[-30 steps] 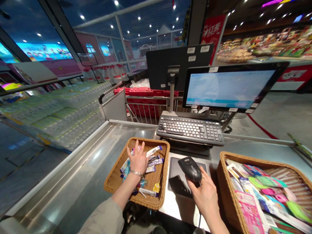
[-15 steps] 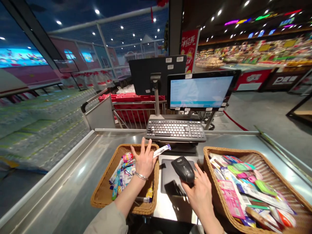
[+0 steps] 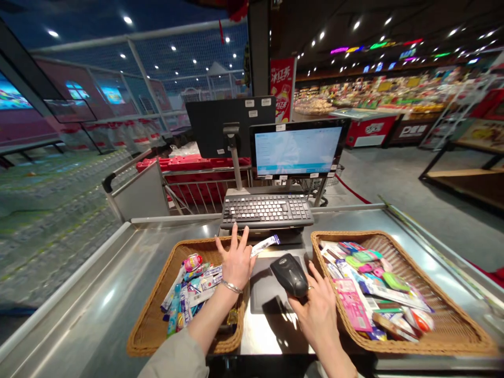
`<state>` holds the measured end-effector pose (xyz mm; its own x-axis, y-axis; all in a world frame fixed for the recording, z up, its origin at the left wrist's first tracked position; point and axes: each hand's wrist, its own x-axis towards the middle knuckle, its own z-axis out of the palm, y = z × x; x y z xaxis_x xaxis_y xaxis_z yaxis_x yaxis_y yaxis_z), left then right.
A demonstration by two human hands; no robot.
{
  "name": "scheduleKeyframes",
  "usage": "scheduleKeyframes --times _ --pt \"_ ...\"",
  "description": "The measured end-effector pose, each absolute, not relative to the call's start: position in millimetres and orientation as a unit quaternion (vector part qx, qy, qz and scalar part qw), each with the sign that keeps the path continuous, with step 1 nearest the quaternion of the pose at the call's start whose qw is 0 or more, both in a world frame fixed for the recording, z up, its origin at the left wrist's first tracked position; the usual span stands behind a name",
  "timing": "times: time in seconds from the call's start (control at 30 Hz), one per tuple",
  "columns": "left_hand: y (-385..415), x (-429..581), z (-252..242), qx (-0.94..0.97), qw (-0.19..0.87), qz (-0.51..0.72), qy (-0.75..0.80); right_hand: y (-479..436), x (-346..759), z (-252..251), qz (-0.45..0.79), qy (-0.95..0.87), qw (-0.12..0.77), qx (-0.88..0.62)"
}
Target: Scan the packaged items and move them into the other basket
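- Left hand [image 3: 236,265]: above the inner edge of the left basket, fingers spread wide, thumb side against a white stick packet [image 3: 264,245].
- Grip of left hand: wide open in the fingers, only a small pinch near the thumb on the stick packet, exact hold partly hidden.
- Stick packet: in the air over the gap between basket and pad, tilted up to the right.
- Right hand [image 3: 318,320]: closed around the lower side of a black handheld scanner [image 3: 289,275], fingers curled firmly under it, with a ring [image 3: 310,287] on one finger.
- Scanner: above a dark pad [image 3: 262,294], just beside the right basket.
- Left basket [image 3: 136,341]: wicker, on the steel counter [image 3: 79,294], full of small snack packets [image 3: 189,286].
- Right basket [image 3: 417,349]: wicker, with colorful flat packets [image 3: 378,283] and a pink card [image 3: 352,304].
- Between the baskets and farther forward: a keyboard [image 3: 266,210], below a monitor [image 3: 297,151].
- On left wrist: a thin bracelet [image 3: 230,286]; on left arm: a beige sleeve [image 3: 169,357].
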<state>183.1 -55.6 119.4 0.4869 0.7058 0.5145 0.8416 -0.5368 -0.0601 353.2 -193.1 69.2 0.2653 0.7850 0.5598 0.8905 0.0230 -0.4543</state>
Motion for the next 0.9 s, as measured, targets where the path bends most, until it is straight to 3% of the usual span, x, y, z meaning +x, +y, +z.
scheduleKeyframes --times 0.9 --pt "-65.0 214.9 129.2 -0.869 0.144 -0.236 -0.41 -214.0 386.2 74.6 -0.102 -0.554 0.406 -0.72"
